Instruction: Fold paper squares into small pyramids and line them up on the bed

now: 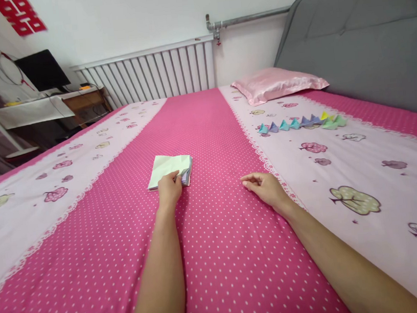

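Observation:
A stack of square paper lies on the pink bedspread, a pale green sheet on top. My left hand is closed at the near right corner of the stack, pinching the top sheet's edge, which is bent up and shows bluish sheets below. My right hand hovers close over or rests on the bedspread to the right, apart from the paper. Its fingers are loosely stretched, the thumb near the index finger, with nothing seen in them. A row of small folded paper boats in teal, purple, yellow and green stands farther off at the right.
The dotted pink bedspread has pale strips with printed trees. A pink satin pillow lies at the back right by the grey headboard. Behind the bed is a white radiator; at left stands a desk with a black monitor.

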`<state>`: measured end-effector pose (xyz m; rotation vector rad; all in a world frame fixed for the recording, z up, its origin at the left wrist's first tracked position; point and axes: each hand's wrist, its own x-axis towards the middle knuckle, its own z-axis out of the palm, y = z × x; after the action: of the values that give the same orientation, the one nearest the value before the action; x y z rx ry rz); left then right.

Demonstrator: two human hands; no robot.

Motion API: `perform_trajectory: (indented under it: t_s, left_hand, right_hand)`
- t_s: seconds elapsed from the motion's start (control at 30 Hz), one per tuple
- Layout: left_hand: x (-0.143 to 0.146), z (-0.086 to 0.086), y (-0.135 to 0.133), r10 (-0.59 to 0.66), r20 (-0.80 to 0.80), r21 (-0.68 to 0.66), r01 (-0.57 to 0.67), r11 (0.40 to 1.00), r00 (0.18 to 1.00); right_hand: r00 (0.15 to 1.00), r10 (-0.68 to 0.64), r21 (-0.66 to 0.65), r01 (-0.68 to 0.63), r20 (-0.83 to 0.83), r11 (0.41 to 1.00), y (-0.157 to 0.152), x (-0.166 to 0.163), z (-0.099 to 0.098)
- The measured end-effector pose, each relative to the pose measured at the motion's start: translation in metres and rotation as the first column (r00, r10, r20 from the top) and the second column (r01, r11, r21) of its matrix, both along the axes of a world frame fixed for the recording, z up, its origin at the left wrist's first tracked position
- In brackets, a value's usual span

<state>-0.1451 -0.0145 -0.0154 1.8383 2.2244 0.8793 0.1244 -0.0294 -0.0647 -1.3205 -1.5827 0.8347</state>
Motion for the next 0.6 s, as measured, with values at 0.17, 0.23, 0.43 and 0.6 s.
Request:
perform_trajectory:
  t_s: [0.17, 0.23, 0.43, 0.6]
  left_hand:
    - [-0.004, -0.001, 0.003, 0.073, -0.063, 0.059, -0.069, 0.996, 0.995]
    - [-0.002, 0.005, 0.0, 0.165, -0.093, 0.13, -0.152, 0.98, 0.982]
    - [0.063, 0.023, -0.031, 0.136, -0.219, 0.344, -0.054, 0.938, 0.966]
    - [0.139, 0.016, -0.073, -0.35, -0.408, 0.021, 0.392, 0.92, 0.843]
  right_hand:
    - [1.0, 0.003, -0.003, -0.003, -0.004, 1.0, 0.001, 0.0, -0.002]
    - [1.0, 0.002, -0.001, -0.002, -0.023, 1.0, 0.001, 0.0, -0.002]
    - [0.934, -0.132, -0.211, 0.063, -0.332, 0.975, -0.004, -0.002, 0.017]
    - [0.85, -0.204, -0.471, -0.059, -0.486, 0.88, -0.007, 0.002, 0.033]
